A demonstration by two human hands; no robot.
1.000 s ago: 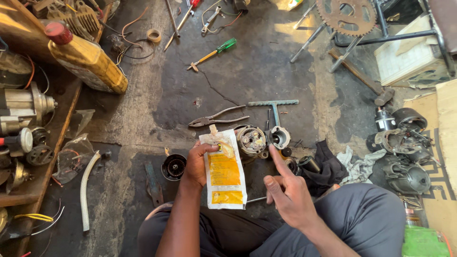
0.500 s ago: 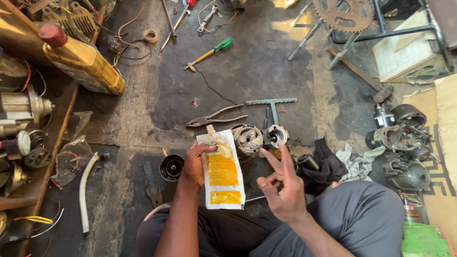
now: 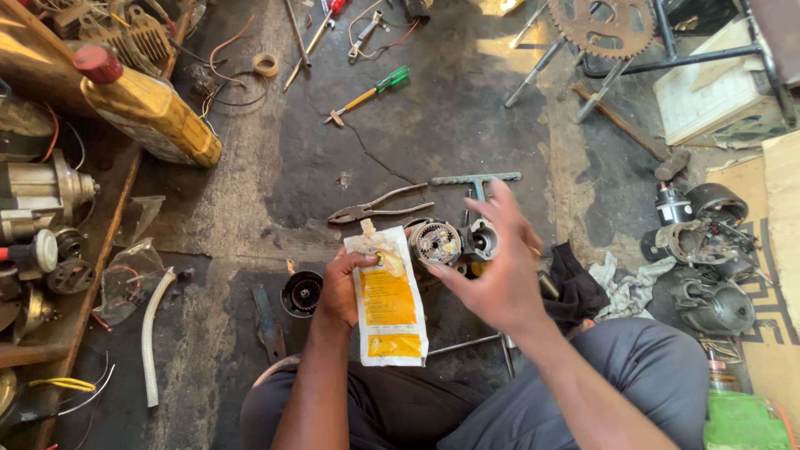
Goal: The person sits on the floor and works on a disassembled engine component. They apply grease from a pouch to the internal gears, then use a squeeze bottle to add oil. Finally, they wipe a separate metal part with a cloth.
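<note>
My left hand [image 3: 340,287] grips a white and yellow pouch [image 3: 387,304] by its upper left side, its torn top pointing away from me. My right hand [image 3: 498,267] hovers beside the pouch with fingers spread and nothing in it, its fingertips over a round metal gear housing [image 3: 436,242] and a second small motor part [image 3: 482,240] on the floor. Both forearms reach out over my crossed legs in grey trousers.
Pliers [image 3: 379,205] and a T-handle wrench [image 3: 477,180] lie just beyond the parts. A black round cup [image 3: 302,292] sits left of the pouch. A yellow oil bottle [image 3: 146,107], a green-handled screwdriver [image 3: 367,95], a sprocket [image 3: 602,25], rags [image 3: 627,287] and engine parts [image 3: 704,250] ring the spot.
My right hand turned from palm-up with a pointing finger to reaching forward over the metal parts. The pouch stays in my left hand.
</note>
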